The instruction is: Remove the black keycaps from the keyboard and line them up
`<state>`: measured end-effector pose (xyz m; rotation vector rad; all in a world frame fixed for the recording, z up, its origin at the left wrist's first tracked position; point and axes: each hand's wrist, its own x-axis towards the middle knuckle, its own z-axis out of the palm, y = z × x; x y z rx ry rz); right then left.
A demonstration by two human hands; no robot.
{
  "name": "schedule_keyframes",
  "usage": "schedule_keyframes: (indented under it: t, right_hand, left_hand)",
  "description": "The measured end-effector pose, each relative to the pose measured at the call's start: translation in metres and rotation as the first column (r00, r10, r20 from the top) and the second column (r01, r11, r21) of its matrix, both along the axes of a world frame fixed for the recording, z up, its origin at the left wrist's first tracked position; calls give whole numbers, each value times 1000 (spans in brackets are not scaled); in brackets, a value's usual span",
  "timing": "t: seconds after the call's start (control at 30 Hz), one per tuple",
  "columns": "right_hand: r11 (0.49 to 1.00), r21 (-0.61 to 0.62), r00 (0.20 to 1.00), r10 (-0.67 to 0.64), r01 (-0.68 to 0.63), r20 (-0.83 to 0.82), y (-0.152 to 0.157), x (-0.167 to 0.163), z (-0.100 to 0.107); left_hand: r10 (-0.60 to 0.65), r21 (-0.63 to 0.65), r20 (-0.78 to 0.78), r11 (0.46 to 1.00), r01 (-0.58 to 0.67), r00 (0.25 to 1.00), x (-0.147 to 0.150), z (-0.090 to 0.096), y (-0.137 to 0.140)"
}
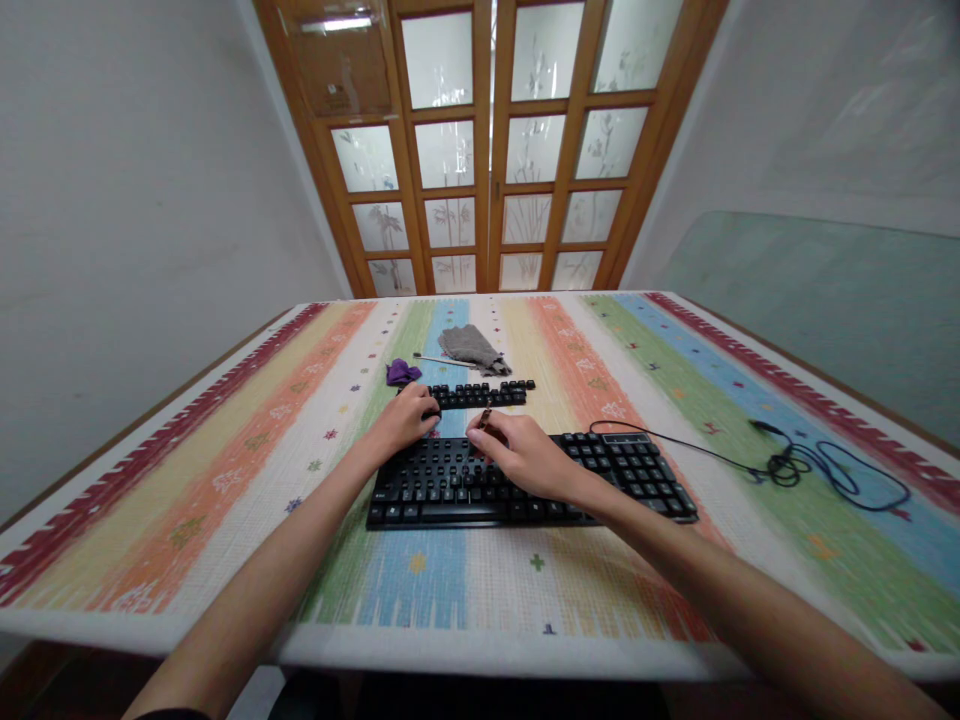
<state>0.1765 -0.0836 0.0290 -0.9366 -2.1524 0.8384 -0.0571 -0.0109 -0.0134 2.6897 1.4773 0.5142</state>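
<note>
A black keyboard (457, 512) lies on the bench (536, 590), its long side running across in front of the person, the space bar on the near edge. The bench is spread with a striped cloth (225, 480) in red, yellow, orange, green, blue and white, dotted with small motifs. Caps sit on the keyboard's near rows and right-hand number block, while its upper left part shows small stubs, as if bare of caps. Just beyond the keyboard, loose black keycaps (484, 398) stand in rows. The left hand (407, 418) is at the left end of these rows, fingers curled down and partly closed; something dark shows at its fingertips, but whether it has hold of a cap I cannot tell. The right hand (525, 455) is over the middle of the keyboard, thumb and forefinger pinched together on a small brown tool (484, 418) — mottled, with its tip pointing up and away. Behind the caps lie a crumpled purple cloth (403, 373), a thin stick (446, 360) with a dark end, and a grey cloth (472, 348). A black cable (682, 452) runs off to the right, ending in a tangled coil. Wood-framed glass doors (482, 150) stand beyond the bench.
</note>
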Motion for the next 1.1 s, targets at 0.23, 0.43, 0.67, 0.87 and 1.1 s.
schedule_keyframes:
  t: [0.23,0.43,0.67,0.87,1.1]
  right_hand:
    - [1000,-15,1000,9,-9,27,-2,-1,-1]
    - [1000,-6,999,22,-21,47,-3,3,-5]
    - [992,-123,1000,8,-11,-27,-6,1,-20]
    - [1000,-22,1000,17,-17,11,-13,-13,-23]
    - [994,101,978,12,-34,209,-2,-27,-14]
  left_hand:
    - [-4,12,3,1000,4,1000,0,-2,2]
    - [0,43,72,999,-3,997,-4,5,-13]
    - [-51,-14,111,999,53,993,-12,5,-55]
    - [-49,-39,108,998,53,993,-19,-6,-68]
    - [-47,-29,85,998,50,995,-17,-6,-67]
